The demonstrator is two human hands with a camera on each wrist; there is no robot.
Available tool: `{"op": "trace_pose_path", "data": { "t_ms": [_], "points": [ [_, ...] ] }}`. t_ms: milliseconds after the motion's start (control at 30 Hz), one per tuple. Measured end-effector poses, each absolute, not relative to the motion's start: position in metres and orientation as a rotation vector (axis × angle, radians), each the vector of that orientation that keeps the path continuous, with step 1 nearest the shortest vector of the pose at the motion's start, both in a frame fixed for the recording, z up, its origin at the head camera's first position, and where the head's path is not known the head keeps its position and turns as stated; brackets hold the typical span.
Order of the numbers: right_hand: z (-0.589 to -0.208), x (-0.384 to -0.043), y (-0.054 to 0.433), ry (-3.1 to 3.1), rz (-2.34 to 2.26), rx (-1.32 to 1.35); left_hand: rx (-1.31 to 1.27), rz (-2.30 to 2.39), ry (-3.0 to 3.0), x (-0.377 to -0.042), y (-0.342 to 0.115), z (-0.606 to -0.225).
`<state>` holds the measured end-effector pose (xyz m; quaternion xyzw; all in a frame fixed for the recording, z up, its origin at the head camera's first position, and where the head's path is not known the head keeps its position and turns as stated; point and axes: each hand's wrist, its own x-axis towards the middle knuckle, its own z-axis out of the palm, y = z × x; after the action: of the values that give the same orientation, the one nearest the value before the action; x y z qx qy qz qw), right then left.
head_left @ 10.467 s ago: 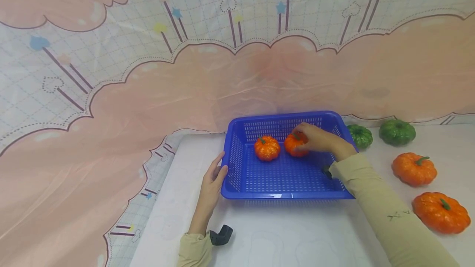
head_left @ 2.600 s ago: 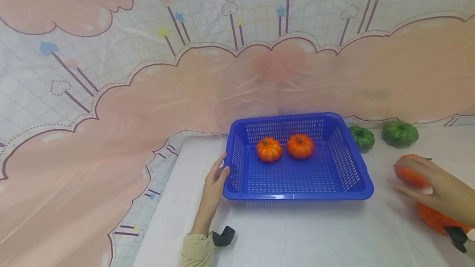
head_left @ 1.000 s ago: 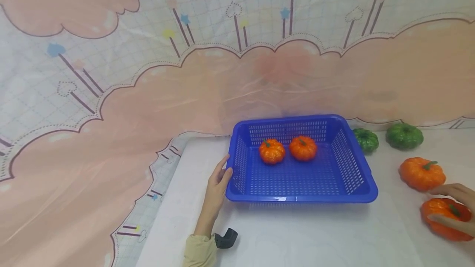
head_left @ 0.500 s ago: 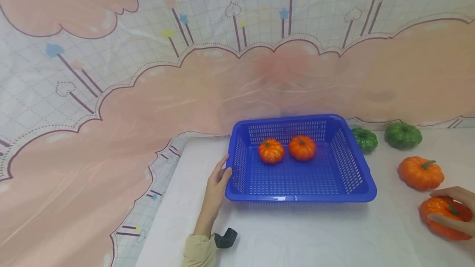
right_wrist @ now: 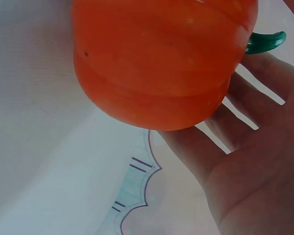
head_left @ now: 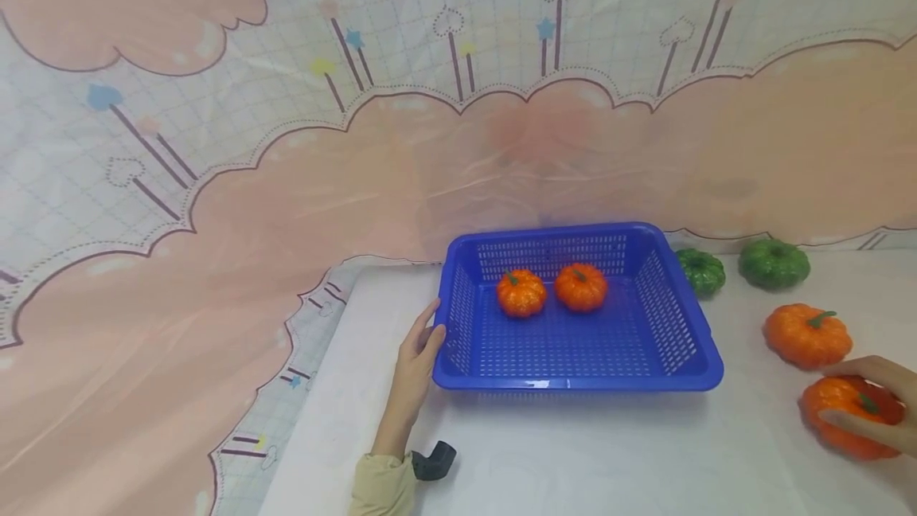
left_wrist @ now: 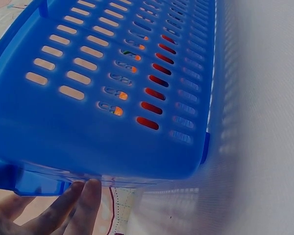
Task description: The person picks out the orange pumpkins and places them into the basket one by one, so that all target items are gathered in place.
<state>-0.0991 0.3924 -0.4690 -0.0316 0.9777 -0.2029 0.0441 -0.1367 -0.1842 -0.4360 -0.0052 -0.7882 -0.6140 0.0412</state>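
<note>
A blue plastic basket holds two orange pumpkins with green stems, one on the left and one on the right. At the basket's left side, my left hand touches the rim with fairly straight fingers; the left wrist view shows its fingertips against the blue plastic. My right hand, partly cut off by the frame edge, holds the nearest orange pumpkin, thumb on the near side and fingers on the far side. Up close in the right wrist view, a pumpkin covers the fingertips.
Another orange pumpkin lies just beyond my right hand. Two green pumpkins, a smaller one beside the basket and a larger one, stand near the table's back edge. A patterned cloth hangs behind the white table.
Earlier, my right hand was at the right pumpkin inside the basket. It then moved right, past the farther loose pumpkin, to the nearest one. My left hand has stayed at the basket.
</note>
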Motion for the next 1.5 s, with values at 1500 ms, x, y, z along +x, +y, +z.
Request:
{"op": "trace_pose_path", "data": {
  "t_ms": [1500],
  "points": [
    [-0.399,-0.117,0.340,3.042,-0.629,-0.315,0.010,-1.880,-2.412,-0.137,-0.183,-0.440]
  ]
}}
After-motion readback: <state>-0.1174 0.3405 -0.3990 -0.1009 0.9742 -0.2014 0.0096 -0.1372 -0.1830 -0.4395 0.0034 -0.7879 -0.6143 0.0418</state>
